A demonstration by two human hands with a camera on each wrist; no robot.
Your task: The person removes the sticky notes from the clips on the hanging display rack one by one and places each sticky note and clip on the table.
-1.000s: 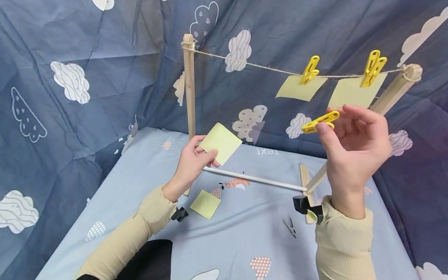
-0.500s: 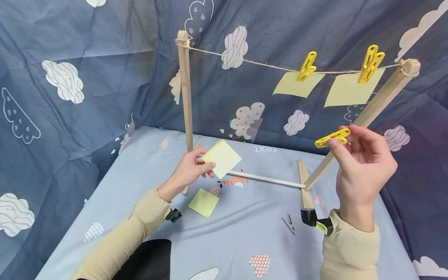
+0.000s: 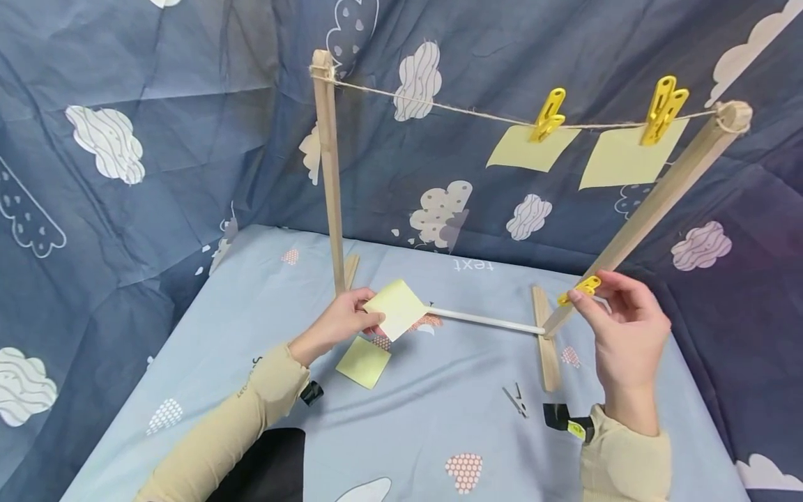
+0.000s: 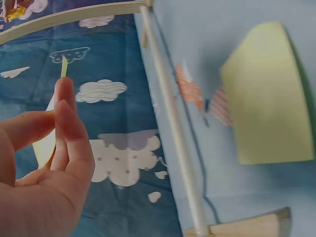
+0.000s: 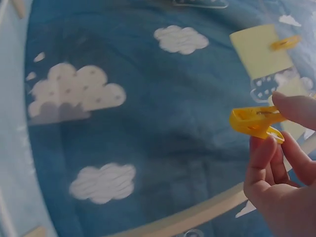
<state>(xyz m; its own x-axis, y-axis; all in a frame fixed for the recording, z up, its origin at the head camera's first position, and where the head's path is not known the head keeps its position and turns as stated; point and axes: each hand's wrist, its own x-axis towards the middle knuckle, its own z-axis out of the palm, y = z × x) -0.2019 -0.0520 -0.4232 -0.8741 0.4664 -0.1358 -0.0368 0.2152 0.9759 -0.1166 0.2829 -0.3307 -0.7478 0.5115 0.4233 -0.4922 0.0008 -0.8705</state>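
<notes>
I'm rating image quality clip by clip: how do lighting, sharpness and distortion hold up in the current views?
Head: bright, mostly crisp, faint shadows on the blue cloth; left wrist: dimmer, the loose note soft-edged, a wooden post looking bowed, probably from the lens; right wrist: dim, hazy, the hung notes softer than the yellow clip.

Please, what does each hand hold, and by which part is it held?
The left hand holds a yellow paper by its lower-left edge in the head view; the right hand pinches a yellow clip by its handles.
</notes>
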